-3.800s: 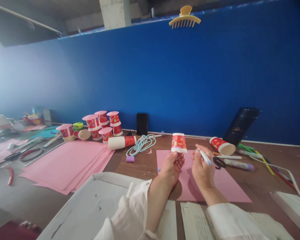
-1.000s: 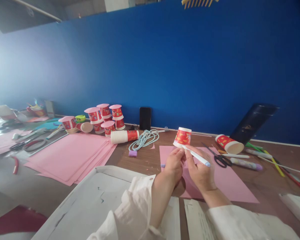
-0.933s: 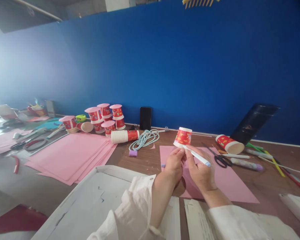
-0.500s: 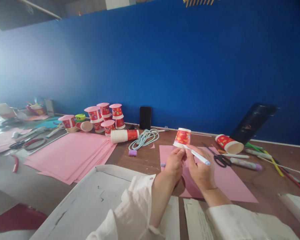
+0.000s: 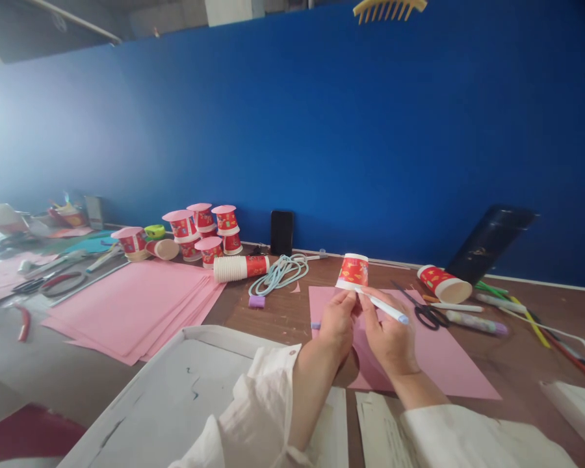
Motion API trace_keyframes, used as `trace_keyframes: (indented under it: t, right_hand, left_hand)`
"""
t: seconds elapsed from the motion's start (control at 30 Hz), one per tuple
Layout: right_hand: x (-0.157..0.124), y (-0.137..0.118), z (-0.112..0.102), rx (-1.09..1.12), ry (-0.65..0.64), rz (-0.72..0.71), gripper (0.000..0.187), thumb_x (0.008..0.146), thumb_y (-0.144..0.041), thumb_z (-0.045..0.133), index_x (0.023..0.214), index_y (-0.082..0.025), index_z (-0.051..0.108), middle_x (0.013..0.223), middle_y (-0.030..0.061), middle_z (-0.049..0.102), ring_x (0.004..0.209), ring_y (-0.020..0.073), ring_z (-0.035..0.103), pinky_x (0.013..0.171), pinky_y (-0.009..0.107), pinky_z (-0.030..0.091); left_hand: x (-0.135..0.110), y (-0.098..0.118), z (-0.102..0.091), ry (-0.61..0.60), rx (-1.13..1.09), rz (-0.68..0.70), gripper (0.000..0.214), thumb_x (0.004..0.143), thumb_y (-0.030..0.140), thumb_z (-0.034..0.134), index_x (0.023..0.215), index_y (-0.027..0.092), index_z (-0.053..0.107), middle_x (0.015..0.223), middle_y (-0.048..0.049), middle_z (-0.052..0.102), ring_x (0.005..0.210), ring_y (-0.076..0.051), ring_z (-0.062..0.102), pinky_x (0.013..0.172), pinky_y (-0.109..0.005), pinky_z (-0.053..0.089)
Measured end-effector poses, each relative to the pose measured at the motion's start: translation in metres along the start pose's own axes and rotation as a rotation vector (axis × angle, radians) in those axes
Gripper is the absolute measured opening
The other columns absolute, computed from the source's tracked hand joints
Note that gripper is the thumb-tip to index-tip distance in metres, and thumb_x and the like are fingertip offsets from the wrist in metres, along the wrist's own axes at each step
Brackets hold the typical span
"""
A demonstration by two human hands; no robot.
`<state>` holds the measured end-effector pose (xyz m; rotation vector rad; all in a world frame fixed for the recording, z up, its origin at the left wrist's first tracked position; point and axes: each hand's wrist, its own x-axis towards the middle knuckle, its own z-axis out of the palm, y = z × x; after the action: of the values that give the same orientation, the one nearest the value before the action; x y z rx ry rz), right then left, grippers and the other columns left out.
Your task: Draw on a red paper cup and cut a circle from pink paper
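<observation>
Your left fingers (image 5: 350, 299) pinch the wide bottom rim of the little red paper cup (image 5: 353, 271). Your right fingers (image 5: 370, 304) are closed around a white pen (image 5: 383, 307). The pen's near end sits right at the cup's rim. I cannot tell if it really touches. The cup is upside down and up in the air, over the far edge of the pink sheet (image 5: 443, 364). Your left hand (image 5: 338, 320) and right hand (image 5: 390, 333) are close together, and I think that helps. Pinch softly, because a thin cup like this can squash. Rest your wrists on the table (image 5: 273, 318) so the pen does not wobble. Turn the cup, not the pen. Watch the scissors (image 5: 426, 313) just beside your right hand.
</observation>
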<state>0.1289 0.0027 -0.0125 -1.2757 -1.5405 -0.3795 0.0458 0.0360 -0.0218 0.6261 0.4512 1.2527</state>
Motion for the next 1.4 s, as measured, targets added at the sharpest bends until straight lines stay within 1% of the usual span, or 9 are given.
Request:
trace_keyframes:
  t: [0.13, 0.4, 0.6, 0.73, 0.83, 1.0, 1.17, 1.3, 1.4]
  right_hand:
    - [-0.0001, 0.0007, -0.0004, 0.003, -0.007, 0.002, 0.024, 0.093, -0.033, 0.052, 0.103, -0.019, 0.068, 0.096, 0.0091, 0.074, 0.089, 0.0225, 0.068, 0.084, 0.039, 0.051]
    - [0.0013, 0.0021, -0.0004, 0.029, -0.018, 0.037, 0.026, 0.093, -0.036, 0.051, 0.101, -0.018, 0.068, 0.097, 0.0104, 0.074, 0.089, 0.0232, 0.068, 0.083, 0.039, 0.052]
    - [0.0021, -0.0009, -0.0021, 0.031, -0.011, 0.044, 0.024, 0.092, -0.036, 0.053, 0.094, -0.018, 0.068, 0.089, 0.0096, 0.074, 0.085, 0.023, 0.068, 0.082, 0.039, 0.052]
    - [0.0023, 0.0001, -0.0027, 0.033, -0.009, 0.089, 0.026, 0.093, -0.037, 0.051, 0.099, -0.018, 0.068, 0.095, 0.0099, 0.074, 0.09, 0.0234, 0.068, 0.083, 0.039, 0.052]
    - [0.0028, 0.0003, -0.0035, 0.038, -0.004, 0.101, 0.026, 0.092, -0.037, 0.052, 0.099, -0.018, 0.068, 0.095, 0.0096, 0.073, 0.09, 0.0232, 0.068, 0.083, 0.038, 0.052]
    - [0.0025, -0.0016, -0.0042, 0.052, -0.016, 0.112, 0.023, 0.092, -0.036, 0.053, 0.097, -0.019, 0.068, 0.09, 0.008, 0.074, 0.085, 0.0218, 0.069, 0.079, 0.034, 0.053]
    - [0.0022, -0.0005, -0.0048, 0.053, 0.019, 0.17, 0.025, 0.092, -0.037, 0.053, 0.097, -0.018, 0.069, 0.094, 0.009, 0.074, 0.089, 0.0222, 0.069, 0.08, 0.034, 0.053]
    - [0.0023, 0.0003, -0.005, 0.068, -0.02, 0.189, 0.026, 0.092, -0.038, 0.053, 0.095, -0.019, 0.069, 0.089, 0.0078, 0.074, 0.084, 0.0214, 0.069, 0.078, 0.033, 0.053]
    - [0.0028, -0.0004, -0.0052, 0.06, -0.007, 0.198, 0.026, 0.092, -0.039, 0.052, 0.096, -0.019, 0.069, 0.091, 0.008, 0.074, 0.085, 0.0213, 0.069, 0.079, 0.033, 0.053]
  left_hand:
    - [-0.0006, 0.0009, 0.0011, -0.009, -0.018, 0.006, 0.031, 0.064, 0.038, 0.079, 0.081, 0.013, 0.073, 0.076, -0.0058, 0.066, 0.077, -0.016, 0.059, 0.081, -0.029, 0.042]
    - [0.0002, -0.0013, -0.0008, -0.009, -0.031, -0.001, 0.032, 0.065, 0.038, 0.079, 0.084, 0.012, 0.073, 0.078, -0.0069, 0.068, 0.081, -0.019, 0.063, 0.085, -0.032, 0.044]
    - [0.0011, -0.0021, -0.0008, 0.04, -0.064, 0.0, 0.03, 0.063, 0.036, 0.08, 0.079, 0.012, 0.073, 0.076, -0.0056, 0.067, 0.075, -0.014, 0.061, 0.081, -0.028, 0.044]
    - [0.001, -0.0018, -0.0005, 0.05, -0.083, -0.008, 0.031, 0.063, 0.033, 0.082, 0.082, 0.011, 0.073, 0.08, -0.0072, 0.069, 0.078, -0.015, 0.063, 0.086, -0.03, 0.045]
    - [0.0009, -0.0015, -0.0006, 0.044, -0.093, -0.017, 0.031, 0.063, 0.032, 0.082, 0.081, 0.01, 0.072, 0.079, -0.0077, 0.069, 0.079, -0.017, 0.064, 0.088, -0.032, 0.045]
    - [-0.0005, 0.0009, 0.0005, 0.058, -0.106, -0.013, 0.026, 0.065, 0.03, 0.081, 0.08, 0.011, 0.072, 0.078, -0.0061, 0.068, 0.075, -0.014, 0.062, 0.085, -0.031, 0.046]
    - [-0.0033, 0.0041, 0.0022, 0.061, -0.123, -0.039, 0.021, 0.068, 0.024, 0.077, 0.084, 0.01, 0.072, 0.083, -0.008, 0.069, 0.079, -0.014, 0.063, 0.091, -0.031, 0.046]
    - [-0.0042, 0.0051, 0.0024, 0.087, -0.123, -0.042, 0.018, 0.07, 0.023, 0.075, 0.082, 0.01, 0.071, 0.081, -0.007, 0.068, 0.078, -0.014, 0.063, 0.091, -0.032, 0.045]
    - [-0.004, 0.0046, 0.0019, 0.093, -0.149, -0.042, 0.018, 0.07, 0.022, 0.075, 0.083, 0.01, 0.071, 0.082, -0.0076, 0.069, 0.079, -0.015, 0.064, 0.092, -0.032, 0.045]
